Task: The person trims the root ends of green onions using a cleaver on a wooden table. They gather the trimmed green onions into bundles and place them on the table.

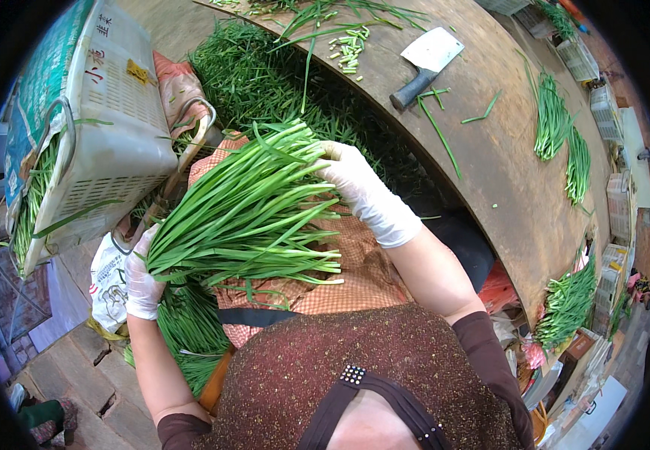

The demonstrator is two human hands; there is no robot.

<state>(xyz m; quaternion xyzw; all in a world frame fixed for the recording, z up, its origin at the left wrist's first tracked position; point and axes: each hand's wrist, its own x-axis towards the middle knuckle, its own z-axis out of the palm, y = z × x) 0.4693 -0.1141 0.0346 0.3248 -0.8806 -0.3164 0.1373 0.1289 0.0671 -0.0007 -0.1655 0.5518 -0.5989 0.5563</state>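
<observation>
A wide bunch of green garlic chives lies fanned out above my lap, over a checked orange apron. My left hand, in a thin white glove, grips the gathered leaf end; its fingers are partly hidden under the leaves. At the pale stem end, my right hand, gloved too, holds stems between thumb and fingers. The stem ends lie unevenly and spread apart. Below my left hand, more long chives lie in a heap.
A white plastic crate with chives inside stands tilted at the left. On the curved wooden table are a cleaver, cut stem pieces and chive bundles. Leaf trimmings are piled below the table edge.
</observation>
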